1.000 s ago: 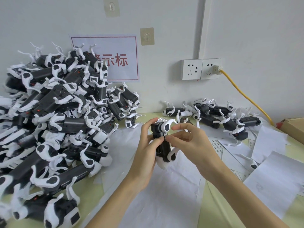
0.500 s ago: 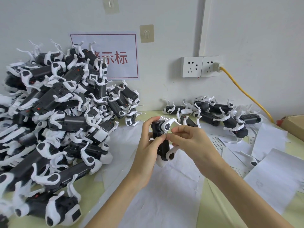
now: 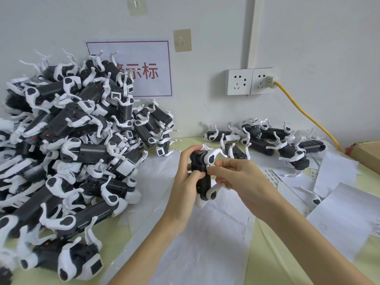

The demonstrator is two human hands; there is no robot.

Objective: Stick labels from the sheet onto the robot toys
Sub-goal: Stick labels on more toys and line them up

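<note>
Robot toy (image 3: pixel 202 177) black with white legs, stood upright. Left hand (image 3: pixel 185 182) wrapped around its body. Right hand (image 3: pixel 240 179) pinched small white label (image 3: pixel 208 168) against toy's side.

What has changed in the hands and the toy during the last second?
Very little. The left hand keeps gripping the robot toy upright, and the right hand keeps pinching the small label at its side. The big pile and loose sheets stayed put.
</note>
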